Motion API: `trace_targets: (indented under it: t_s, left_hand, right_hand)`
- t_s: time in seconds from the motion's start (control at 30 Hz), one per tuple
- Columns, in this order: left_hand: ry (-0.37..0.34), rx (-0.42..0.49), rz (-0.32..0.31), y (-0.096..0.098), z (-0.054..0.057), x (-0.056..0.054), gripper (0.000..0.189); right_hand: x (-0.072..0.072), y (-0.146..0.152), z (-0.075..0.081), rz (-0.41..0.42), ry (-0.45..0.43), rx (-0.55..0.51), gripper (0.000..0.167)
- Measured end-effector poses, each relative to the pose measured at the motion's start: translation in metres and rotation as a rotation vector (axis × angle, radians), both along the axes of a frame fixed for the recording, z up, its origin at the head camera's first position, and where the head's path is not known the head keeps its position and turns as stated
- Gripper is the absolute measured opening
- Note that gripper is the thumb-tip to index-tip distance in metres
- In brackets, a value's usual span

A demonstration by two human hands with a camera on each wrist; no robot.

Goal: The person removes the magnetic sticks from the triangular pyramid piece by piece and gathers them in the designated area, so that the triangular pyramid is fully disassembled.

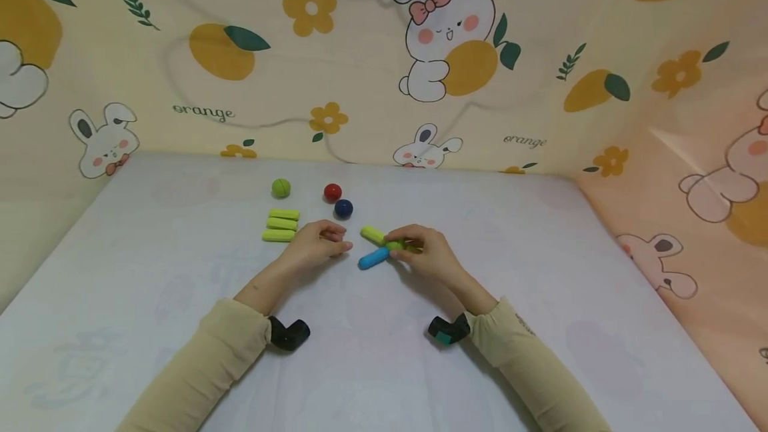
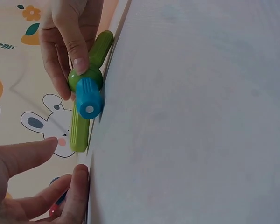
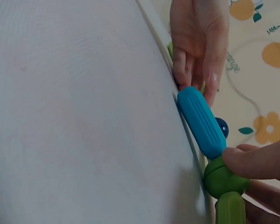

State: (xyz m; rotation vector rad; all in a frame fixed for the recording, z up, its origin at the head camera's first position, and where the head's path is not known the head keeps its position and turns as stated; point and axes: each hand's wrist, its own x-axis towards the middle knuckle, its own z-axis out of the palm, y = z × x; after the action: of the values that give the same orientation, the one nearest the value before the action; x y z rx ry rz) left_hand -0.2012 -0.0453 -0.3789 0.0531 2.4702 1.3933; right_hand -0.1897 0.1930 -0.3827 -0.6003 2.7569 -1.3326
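Nearest the camera: two beige sleeves (image 1: 198, 362) on the person's forearms, entering at the lower left and lower right of the head view.

Largest item: patterned backdrop (image 1: 372, 79), cream to peach, printed with rabbits, oranges, flowers and leaf sprigs. It stands behind and to the sides of the counter (image 1: 372, 352), which has a white covering.

Left hand (image 1: 315, 242): fingers loosely bent, thumb apart from the fingertips, nothing held. It lies near the middle of the counter, just beside the loose sticks. Right hand (image 1: 429, 252): thumb and fingers pinch the joined piece at its ball.

Joined piece: located between the hands, near mid-counter. Two green sticks (image 2: 79, 128) and one blue stick (image 1: 374, 258) branch from a green connector ball (image 3: 221, 179). In the head view the second green stick is mostly hidden by the right hand. Whether the piece touches the counter, cannot tell.

Black wrist devices (image 1: 290, 334): one at each sleeve cuff.

Three loose green sticks (image 1: 282, 224): side by side, roughly parallel, left of the left hand.

Balls, beyond the left hand: light green ball (image 1: 281, 188) behind the loose sticks; red ball (image 1: 333, 193) and dark blue ball (image 1: 343, 209) just beside each other, further right.
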Motion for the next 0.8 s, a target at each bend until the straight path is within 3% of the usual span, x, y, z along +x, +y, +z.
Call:
trace_targets:
  t_s: [0.3,0.6,0.8]
  left_hand:
    - [0.026,0.028,-0.009,0.0021,-0.0014,0.0004,0.04]
    - [0.047,0.047,-0.026,0.0054,-0.0014,-0.0006,0.036]
    - [0.064,0.052,-0.043,0.0089,-0.0037,0.0002,0.031]
  right_hand:
    - [-0.0005,-0.0036,-0.0015,0.077,0.018,-0.013,0.026]
    - [-0.0018,-0.0054,-0.0008,0.148,-0.017,-0.018,0.029]
    - [-0.0011,-0.0044,0.0004,0.117,-0.027,0.019,0.032]
